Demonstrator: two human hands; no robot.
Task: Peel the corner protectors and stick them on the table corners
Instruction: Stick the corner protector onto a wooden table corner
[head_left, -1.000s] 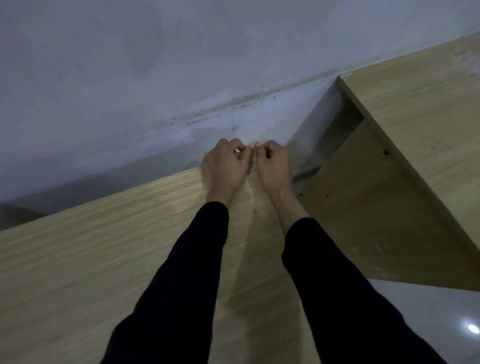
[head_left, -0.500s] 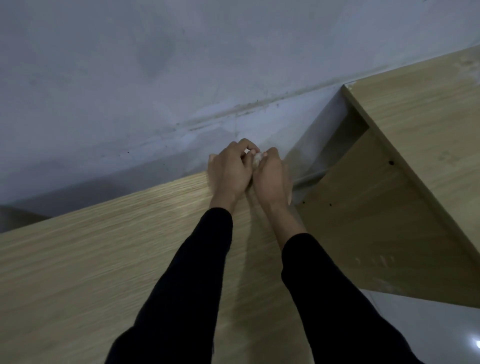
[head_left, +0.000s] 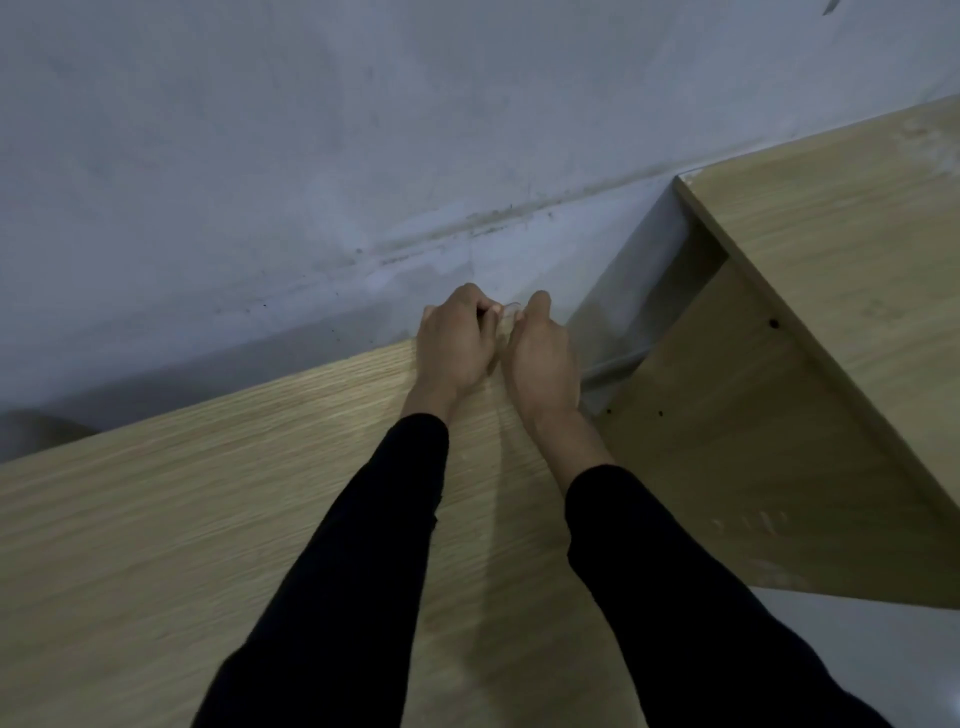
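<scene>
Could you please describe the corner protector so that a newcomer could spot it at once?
Find the wooden table against the grey wall. At its far corner, the left hand and right hand meet. Between their fingertips is the corner protector, small, thin and translucent.

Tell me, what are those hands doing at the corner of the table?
A person in black sleeves has both hands at the far corner of the wooden table, by the wall. The left hand and right hand pinch a small clear piece between their fingertips, probably a corner protector. It is too small to tell whether it is peeled or stuck on.
</scene>
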